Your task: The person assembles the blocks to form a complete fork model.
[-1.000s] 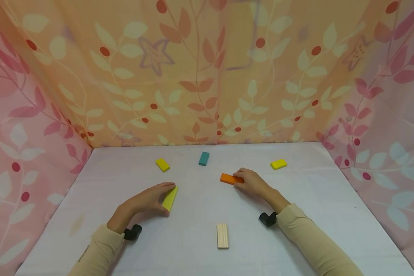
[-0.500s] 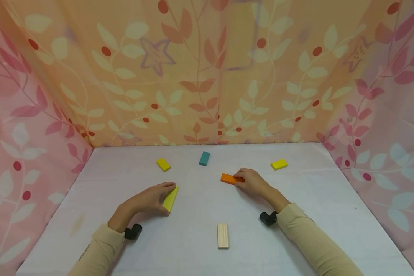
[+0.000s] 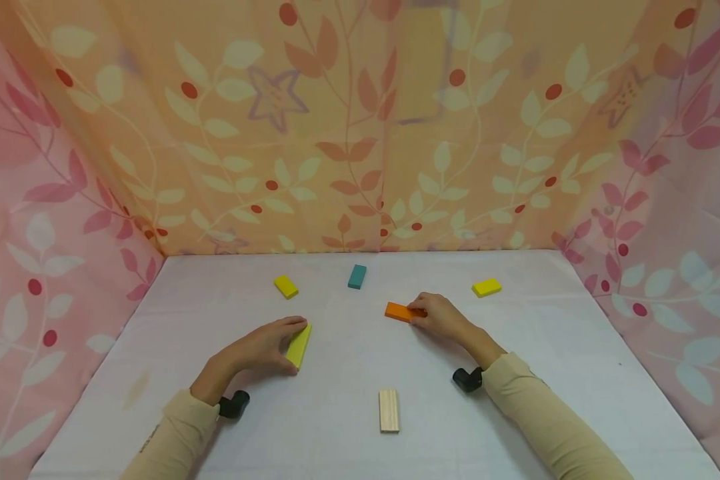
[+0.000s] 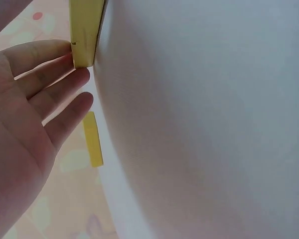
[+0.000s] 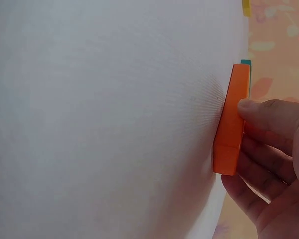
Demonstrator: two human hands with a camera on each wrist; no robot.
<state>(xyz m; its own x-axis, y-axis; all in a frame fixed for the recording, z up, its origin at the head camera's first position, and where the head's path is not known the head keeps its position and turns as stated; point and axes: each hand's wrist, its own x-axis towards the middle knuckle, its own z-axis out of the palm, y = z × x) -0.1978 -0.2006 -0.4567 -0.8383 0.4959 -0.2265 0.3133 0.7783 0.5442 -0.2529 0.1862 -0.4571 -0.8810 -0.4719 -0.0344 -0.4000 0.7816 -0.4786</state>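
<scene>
My left hand (image 3: 264,348) spans a pale yellow block (image 3: 299,347) on the left half of the table, gripping it between thumb and fingertips. In the left wrist view that block (image 4: 84,37) meets the fingers near the top edge, and the lower fingers stay off it. Right of centre, my right hand (image 3: 441,316) pinches the right end of an orange block (image 3: 398,311). The right wrist view shows the thumb on the orange block's (image 5: 231,119) upper face, with the other fingers partly hidden behind it. Both blocks lie on or very close to the white cloth.
Along the back lie a yellow block (image 3: 286,287), a teal block (image 3: 357,277) and, farther right, another yellow block (image 3: 487,288). A plain wooden block (image 3: 389,411) is near the front centre. Patterned cloth walls (image 3: 360,133) enclose the white table (image 3: 336,453) at the back and sides.
</scene>
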